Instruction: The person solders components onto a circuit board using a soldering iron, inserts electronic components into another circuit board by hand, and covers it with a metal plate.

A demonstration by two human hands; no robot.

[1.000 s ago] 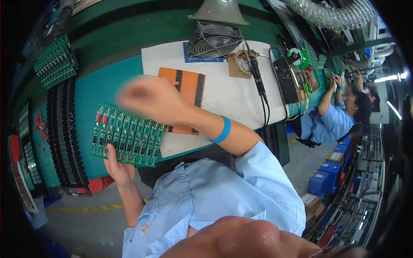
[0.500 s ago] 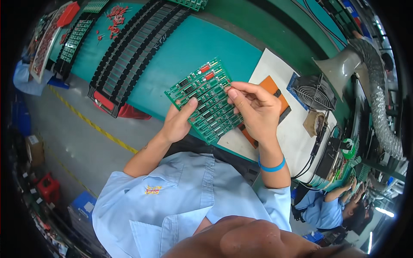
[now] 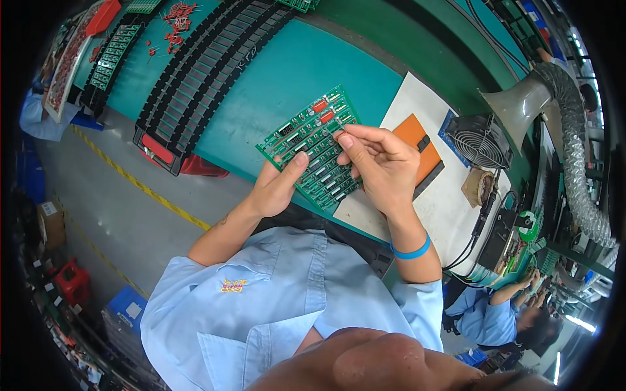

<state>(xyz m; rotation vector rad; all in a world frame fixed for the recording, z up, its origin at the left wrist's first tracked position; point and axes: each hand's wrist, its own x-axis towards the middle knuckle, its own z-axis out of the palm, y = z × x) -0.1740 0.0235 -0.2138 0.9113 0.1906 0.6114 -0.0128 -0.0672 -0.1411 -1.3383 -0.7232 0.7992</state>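
Currently, one green circuit board (image 3: 308, 139) is above the counter (image 3: 261, 98), carrying two red parts (image 3: 319, 105) toward one o'clock. The left hand (image 3: 275, 188) has its grip around the seven o'clock edge; the right hand (image 3: 390, 166), grip narrow, pinches one tiny reddish piece (image 3: 338, 133) at two o'clock.

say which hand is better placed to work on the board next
Probably the right hand: it appears to pinch a small red part over the green circuit board, while the left hand grips the board's edge.

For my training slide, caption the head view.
Left hand holds a green circuit board as the right hand pinches a small red component close to it, at a teal bench.
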